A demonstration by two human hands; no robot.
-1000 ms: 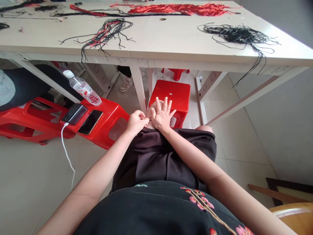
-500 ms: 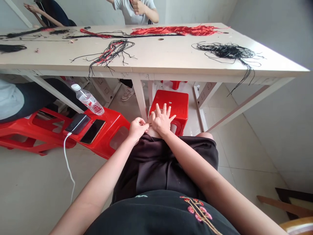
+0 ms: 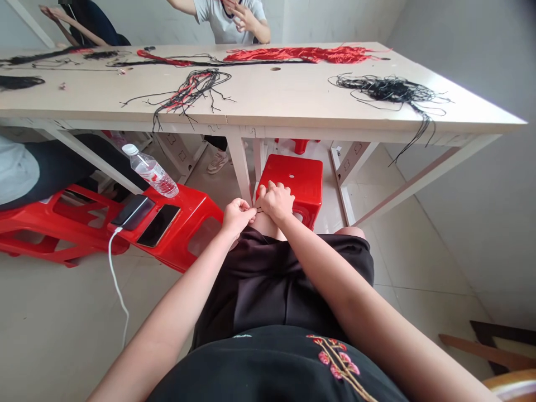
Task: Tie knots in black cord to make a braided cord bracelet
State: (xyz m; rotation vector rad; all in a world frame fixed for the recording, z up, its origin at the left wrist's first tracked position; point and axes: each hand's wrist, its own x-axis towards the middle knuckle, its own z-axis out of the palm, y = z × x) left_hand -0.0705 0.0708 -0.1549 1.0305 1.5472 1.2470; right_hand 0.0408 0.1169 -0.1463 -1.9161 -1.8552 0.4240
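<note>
Over on the far left, a red plastic stool (image 3: 180, 234) is carrying two smartphones (image 3: 158, 225) and a water bottle (image 3: 151, 178), with a white charging cable (image 3: 115, 279) dropping toward the floor. Moving right, the left hand (image 3: 238, 218) is pinching a thin black cord (image 3: 260, 210) between thumb and fingertips, just above the person's bare knee (image 3: 268, 226). That cord is running across the narrow gap to the right hand (image 3: 276, 202), which is curled over with its fingers bunched on the knee, though whether it is gripping the cord I can't tell. Beyond it, a second red stool (image 3: 293, 178) is standing beneath the pale table (image 3: 268, 89), and a black cord tangle (image 3: 389, 88) is spilling over the table's edge
</note>
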